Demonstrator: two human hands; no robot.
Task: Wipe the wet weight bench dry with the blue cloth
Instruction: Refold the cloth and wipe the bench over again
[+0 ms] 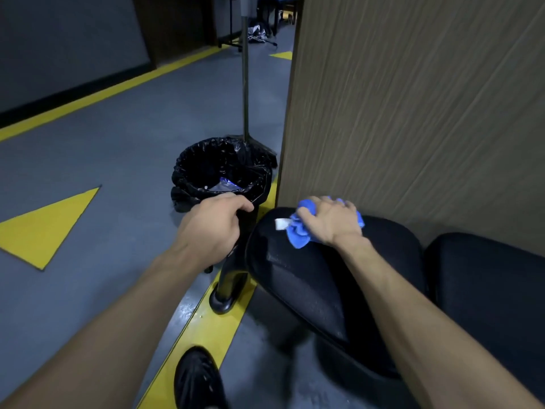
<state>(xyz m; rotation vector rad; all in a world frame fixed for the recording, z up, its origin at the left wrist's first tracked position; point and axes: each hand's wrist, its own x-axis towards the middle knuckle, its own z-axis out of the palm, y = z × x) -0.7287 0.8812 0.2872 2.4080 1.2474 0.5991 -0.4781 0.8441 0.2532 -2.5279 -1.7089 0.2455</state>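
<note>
A black padded weight bench [309, 276] runs from the middle of the view toward the lower right, with fine water droplets on its surface. My right hand [330, 221] presses a bunched blue cloth [298, 231] onto the far end of the pad, fingers curled over it; a white tag sticks out of the cloth on the left. To the left of the pad, my left hand [215, 225] grips a black part of the bench frame, which its fingers mostly hide.
A bin lined with a black bag [221, 169] stands just beyond my left hand, with a metal pole [245, 84] rising behind it. A wood-grain panel [413, 113] walls off the right side. A second black pad [486, 276] lies at right. My black shoe [197, 379] is on the yellow floor line.
</note>
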